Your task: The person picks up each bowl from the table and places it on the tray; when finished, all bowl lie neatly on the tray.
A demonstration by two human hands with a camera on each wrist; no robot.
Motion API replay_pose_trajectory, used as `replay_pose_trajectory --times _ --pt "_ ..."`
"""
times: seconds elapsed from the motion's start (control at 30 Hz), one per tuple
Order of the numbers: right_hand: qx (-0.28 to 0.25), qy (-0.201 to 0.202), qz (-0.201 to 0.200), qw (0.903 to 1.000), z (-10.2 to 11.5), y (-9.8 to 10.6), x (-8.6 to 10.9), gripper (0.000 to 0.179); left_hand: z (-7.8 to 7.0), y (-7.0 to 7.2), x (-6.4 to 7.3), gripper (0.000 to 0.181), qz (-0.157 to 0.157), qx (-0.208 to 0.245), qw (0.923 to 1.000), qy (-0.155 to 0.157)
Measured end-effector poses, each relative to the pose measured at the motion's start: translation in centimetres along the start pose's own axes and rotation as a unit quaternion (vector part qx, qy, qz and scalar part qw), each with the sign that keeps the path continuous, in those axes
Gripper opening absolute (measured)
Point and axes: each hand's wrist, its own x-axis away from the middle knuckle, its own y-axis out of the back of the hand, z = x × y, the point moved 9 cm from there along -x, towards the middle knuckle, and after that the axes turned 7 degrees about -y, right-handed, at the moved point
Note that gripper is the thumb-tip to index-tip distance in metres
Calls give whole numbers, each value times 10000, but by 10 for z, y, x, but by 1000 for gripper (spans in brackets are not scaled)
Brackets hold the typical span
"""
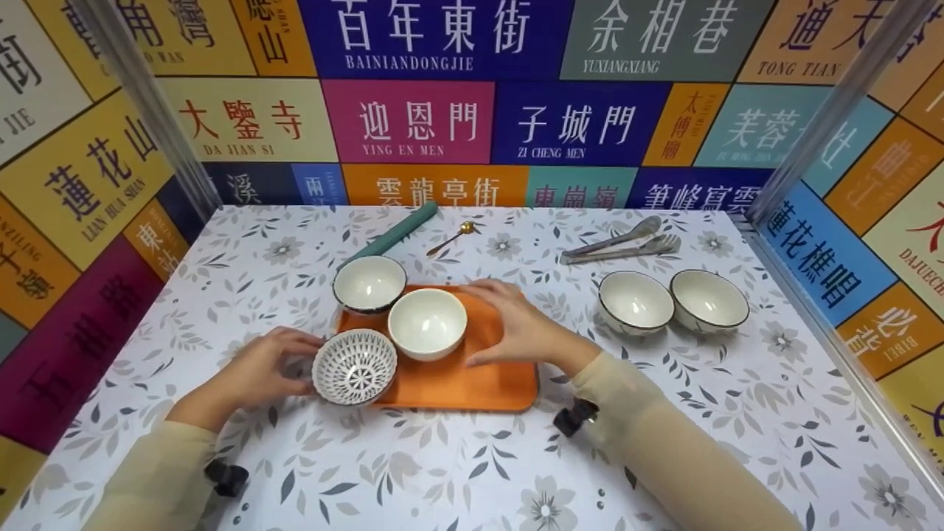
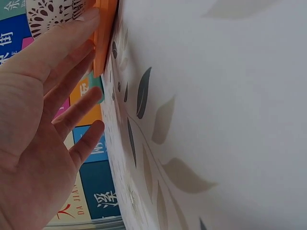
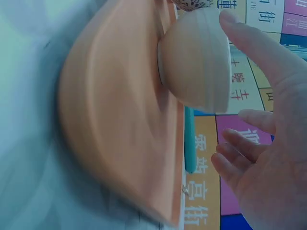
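Floral desk [image 1: 354, 461], kinda crowded orange tray [image 1: 501, 387]

Going from tray centre: plain bowl [image 1: 427, 324] near 11 o'clock, right hand [image 1: 531, 332] beside it, grip wide; patterned bowl [image 1: 355, 366] between 8 and 9, left hand [image 1: 254, 372] at its edge, grip spread too; dark-rimmed bowl [image 1: 369, 285] around 10:30.

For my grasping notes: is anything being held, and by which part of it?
Nothing: the left hand is open beside the patterned bowl, the right hand open near a plain bowl.

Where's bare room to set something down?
Free: tabletop between the sleeves, in front of the orange tray; the tray's near right corner, by the right hand. Crowded: the tray's left side, where three bowls cluster beside the left hand.
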Motion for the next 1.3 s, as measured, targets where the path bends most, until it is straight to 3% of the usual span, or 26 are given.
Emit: replay_pose_trajectory --times 0.3,0.43,0.7,0.83,1.03,1.3 --pt "153 127 -627 9978 -40 52 41 89 0 1 1 49 9 4 10000 21" --pt "-22 250 -860 9960 -55 70 57 80 1 2 4 50 4 -20 10000 23" --pt "143 137 -1274 9916 -87 103 82 83 -1 2 3 51 36 71 9999 131" --pt "473 -217 -1471 9877 -108 120 90 89 0 1 1 50 69 64 9998 161" --pt "766 -917 -1357 9835 -142 141 93 102 0 2 -1 50 51 59 9998 169" --pt "890 -995 -823 9876 -165 147 98 109 -5 1 0 48 31 19 10000 37"
